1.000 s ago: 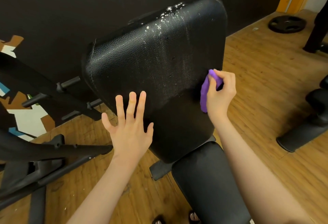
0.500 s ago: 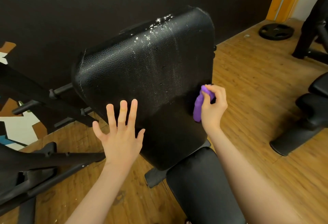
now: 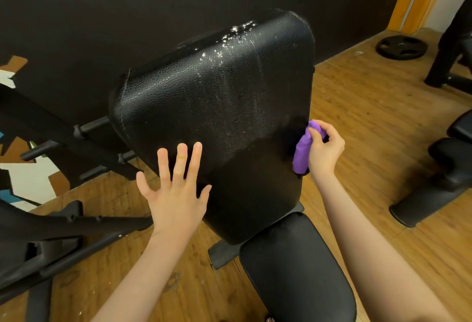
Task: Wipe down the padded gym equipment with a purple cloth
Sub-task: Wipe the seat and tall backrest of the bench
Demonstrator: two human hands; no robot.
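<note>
The big black back pad (image 3: 217,122) fills the middle of the view, tilted up from the seat pad (image 3: 296,268) just below it, and everything here sits relative to that back pad. Its upper half glistens with droplets, thickest near the top edge, while the lower half looks dull and dry (wiped or simply never sprayed, I cannot tell). To its right, well apart on the wooden floor (image 3: 357,122), lies a weight plate (image 3: 401,47); to its left, dark frame bars (image 3: 84,143).

The left hand (image 3: 176,191) is spread wide, fingers straight, at the pad's lower left. Whether it presses the surface or hovers just off it is unclear.

The right hand (image 3: 323,150) is at the pad's right edge, about halfway up, fingers curled round the bunched purple cloth (image 3: 302,149), which meets the pad's side.

So the wiping is under way along that right edge. By my reckoning the next move calls for carrying the cloth up and across the wet upper face, with firm pressure, the left hand bracing.
</note>
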